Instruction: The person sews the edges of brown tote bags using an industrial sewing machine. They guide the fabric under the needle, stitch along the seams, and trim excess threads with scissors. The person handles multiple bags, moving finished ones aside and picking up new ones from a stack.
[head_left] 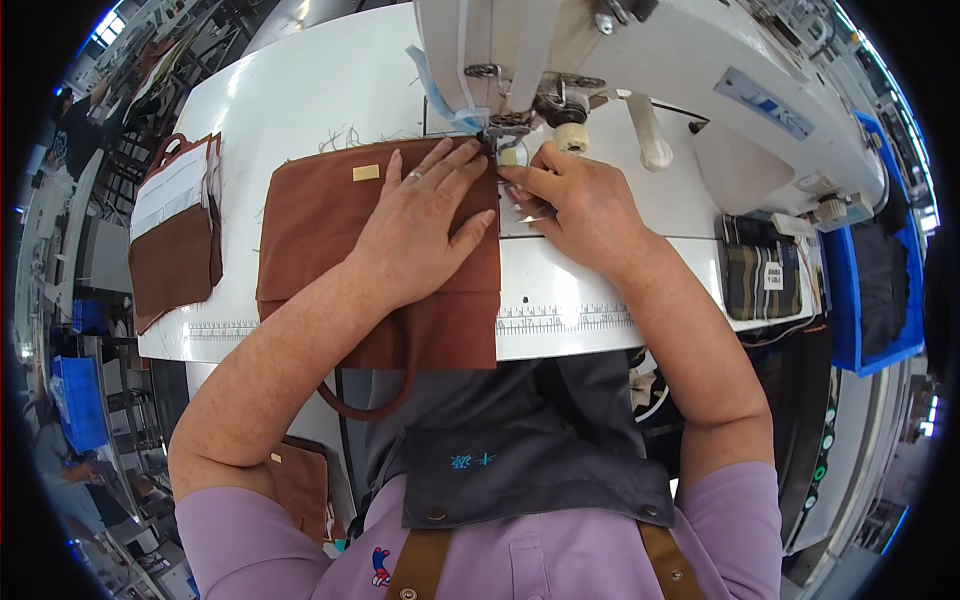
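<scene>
A reddish-brown bag panel (300, 235) with a small gold-coloured plate and a looped handle lies flat on the white sewing table. My left hand (425, 210) rests on it, fingers spread and stretched toward the presser foot (508, 135) of the sewing machine. The panel's right edge runs beneath the foot, and its lower end hangs over the table's front. Beside that edge, my right hand (585, 205) is closed, thumb and forefinger pinched near the needle area. Shiny metal blades of what look like thread snips (530, 212) stick out from under its palm.
The machine's head (640, 60) overhangs the work. Left on the table lies a stack of brown and white pieces (175, 240). A striped pouch (760, 270) and a blue bin (848, 300) are at the right. Another brown piece (300, 480) sits below the table.
</scene>
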